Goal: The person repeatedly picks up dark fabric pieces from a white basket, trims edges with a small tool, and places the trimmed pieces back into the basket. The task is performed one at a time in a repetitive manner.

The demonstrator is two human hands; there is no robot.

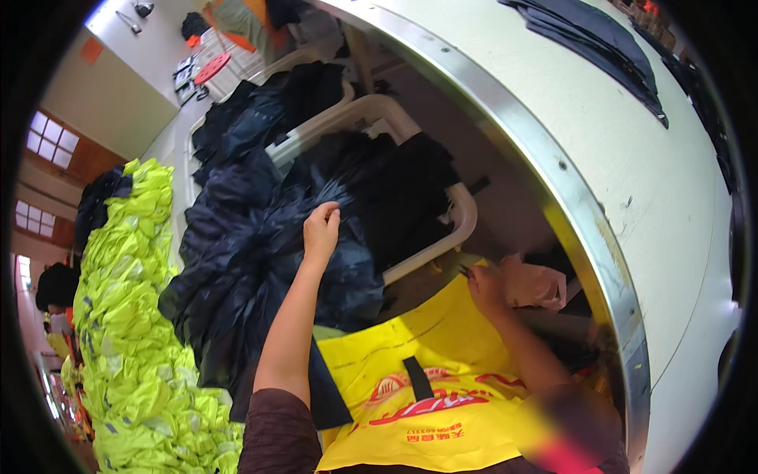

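My left hand is closed, its fingertips pressed together over a heap of dark navy garments. Whether any cloth or thread is pinched there is too small to tell. Right of it, my right hand is closed by the upper corner of a yellow apron with red printing. Small dark tips poke out of that fist, but most of the object is hidden. A short black strip lies on the apron. Part of a navy cloth hangs between my left forearm and the apron.
White plastic bins hold more dark garments. Along the left runs a tall pile of neon-yellow garments. A pale table with a metal edge curves around the right, with dark folded cloth on it. A pinkish bag sits below the table edge.
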